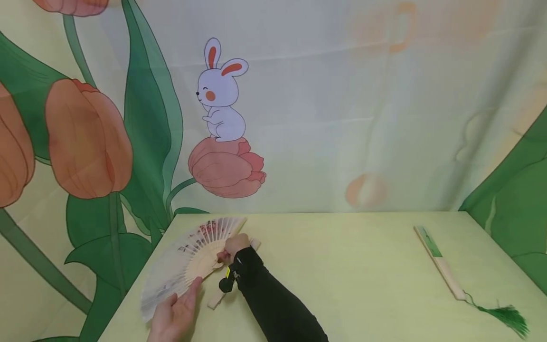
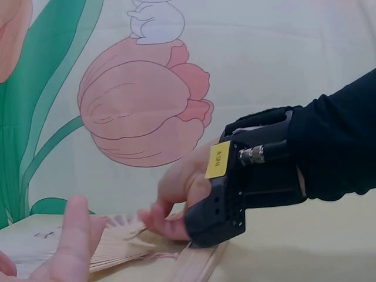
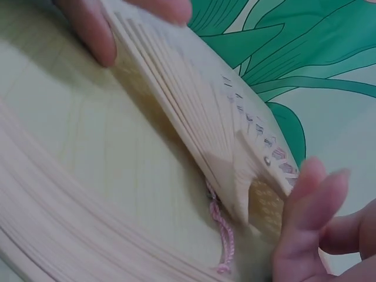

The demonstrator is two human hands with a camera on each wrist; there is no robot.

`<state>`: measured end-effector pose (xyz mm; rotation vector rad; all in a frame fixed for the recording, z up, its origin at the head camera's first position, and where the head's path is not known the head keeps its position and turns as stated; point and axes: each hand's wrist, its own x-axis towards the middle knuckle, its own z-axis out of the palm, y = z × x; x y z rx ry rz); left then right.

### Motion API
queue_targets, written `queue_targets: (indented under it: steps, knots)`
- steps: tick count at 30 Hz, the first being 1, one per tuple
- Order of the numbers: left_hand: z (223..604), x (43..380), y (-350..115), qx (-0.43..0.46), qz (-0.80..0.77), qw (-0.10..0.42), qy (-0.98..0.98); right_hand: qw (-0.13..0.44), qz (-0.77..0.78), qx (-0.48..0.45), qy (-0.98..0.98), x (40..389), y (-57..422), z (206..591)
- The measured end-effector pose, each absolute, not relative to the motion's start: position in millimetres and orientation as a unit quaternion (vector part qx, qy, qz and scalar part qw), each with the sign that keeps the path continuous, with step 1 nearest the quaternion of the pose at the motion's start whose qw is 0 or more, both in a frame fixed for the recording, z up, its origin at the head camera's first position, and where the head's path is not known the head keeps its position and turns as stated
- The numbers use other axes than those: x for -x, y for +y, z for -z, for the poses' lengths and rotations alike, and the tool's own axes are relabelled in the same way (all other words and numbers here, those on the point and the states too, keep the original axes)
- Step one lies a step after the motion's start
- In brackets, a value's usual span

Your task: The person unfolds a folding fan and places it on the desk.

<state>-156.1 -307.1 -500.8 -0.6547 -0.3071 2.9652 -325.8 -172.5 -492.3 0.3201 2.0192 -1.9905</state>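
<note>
A spread folding fan with pale wooden ribs and a printed white leaf lies tilted at the table's left side. My right hand has its fingers curled at the fan's upper side near the pivot, pinching its outer rib. Along the lower edge is my left hand, its fingers fairly straight and touching the rib; in the right wrist view, left fingers show on either side of that edge. A pink cord hangs from the pivot. Under my right wrist lies a closed pale fan, partly hidden.
Another closed fan, with a green section and a green tassel, lies at the table's right. The pale yellow table meets a printed cloth backdrop with tulips and a rabbit.
</note>
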Motion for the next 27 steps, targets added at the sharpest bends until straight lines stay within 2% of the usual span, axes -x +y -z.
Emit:
queue_targets:
  steps: [6, 12, 19, 27]
  knots:
    - [493, 148, -310, 0.201, -0.974, 0.072, -0.073, 0.138, 0.731, -0.133, 0.655, 328, -168, 488]
    - [471, 148, -300, 0.184, -0.980, 0.080, 0.006, 0.134, 0.742, -0.091, 0.650, 321, -153, 477]
    - [447, 166, -269, 0.146, -0.935, 0.051, 0.318, 0.143, 0.742, -0.013, 0.655, 306, -116, 447]
    - [448, 186, -242, 0.146, -0.769, 0.003, 0.622, 0.157, 0.718, 0.036, 0.677, 275, -79, 433]
